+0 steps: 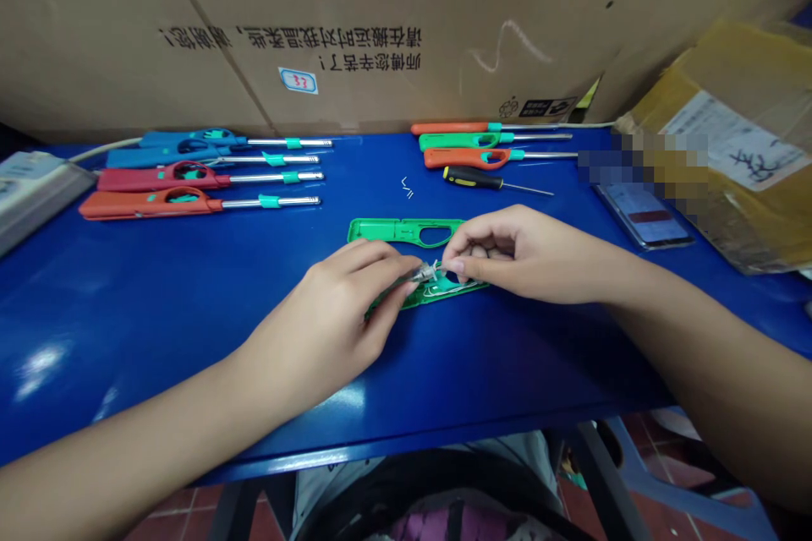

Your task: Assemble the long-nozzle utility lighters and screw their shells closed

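Between the thumb and fingers of my left hand [346, 292] is a small clear fuel tank with a white valve end [425, 272], mostly covered by the fingers. It is held over the lower green lighter half-shell [415, 297], where a thin white wire [447, 290] lies. My right hand [511, 254] is closed in a pinch just right of the valve; whatever thin piece it grips is too small to make out. Just behind, the other green half-shell [384, 230] lies with its inside up, its right end partly covered by my right hand.
Assembled lighters [158, 177] lie in a row at the left, and more lighters [460, 158] at the back right. A black-and-yellow screwdriver [473, 178], small metal pins [407, 187] and a phone [644, 215] are on the blue table. Cardboard boxes [222, 84] stand behind.
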`<state>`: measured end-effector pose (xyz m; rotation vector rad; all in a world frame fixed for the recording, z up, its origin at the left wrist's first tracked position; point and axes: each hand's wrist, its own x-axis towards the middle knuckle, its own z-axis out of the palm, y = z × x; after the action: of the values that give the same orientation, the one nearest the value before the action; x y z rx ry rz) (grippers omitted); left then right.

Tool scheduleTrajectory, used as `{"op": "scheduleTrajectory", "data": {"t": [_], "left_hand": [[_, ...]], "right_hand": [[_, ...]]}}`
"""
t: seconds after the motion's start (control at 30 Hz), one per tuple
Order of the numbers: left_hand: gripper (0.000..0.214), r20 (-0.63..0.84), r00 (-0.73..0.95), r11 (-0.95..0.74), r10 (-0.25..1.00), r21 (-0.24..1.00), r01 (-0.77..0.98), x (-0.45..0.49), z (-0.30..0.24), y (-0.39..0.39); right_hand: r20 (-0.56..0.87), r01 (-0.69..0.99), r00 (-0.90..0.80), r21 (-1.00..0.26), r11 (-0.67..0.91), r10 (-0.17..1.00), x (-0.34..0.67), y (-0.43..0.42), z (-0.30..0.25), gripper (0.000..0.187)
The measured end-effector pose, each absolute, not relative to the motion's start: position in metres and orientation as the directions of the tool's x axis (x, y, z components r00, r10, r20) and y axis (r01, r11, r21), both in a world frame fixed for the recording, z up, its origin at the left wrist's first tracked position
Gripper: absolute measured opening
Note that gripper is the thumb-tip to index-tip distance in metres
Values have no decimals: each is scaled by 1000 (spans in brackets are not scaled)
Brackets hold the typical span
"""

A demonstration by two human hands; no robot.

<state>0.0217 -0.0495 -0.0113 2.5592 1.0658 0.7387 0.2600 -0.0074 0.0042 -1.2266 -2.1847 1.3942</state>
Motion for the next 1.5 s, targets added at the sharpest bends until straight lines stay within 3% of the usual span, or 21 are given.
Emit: {"op": "scheduleTrajectory", "data": {"t": [1.5], "left_hand": [[22, 355, 610, -702, 709, 445, 557, 23, -14, -51]], "right_hand": [[-184, 486, -606, -856, 178, 774, 255, -9, 0, 24]]}}
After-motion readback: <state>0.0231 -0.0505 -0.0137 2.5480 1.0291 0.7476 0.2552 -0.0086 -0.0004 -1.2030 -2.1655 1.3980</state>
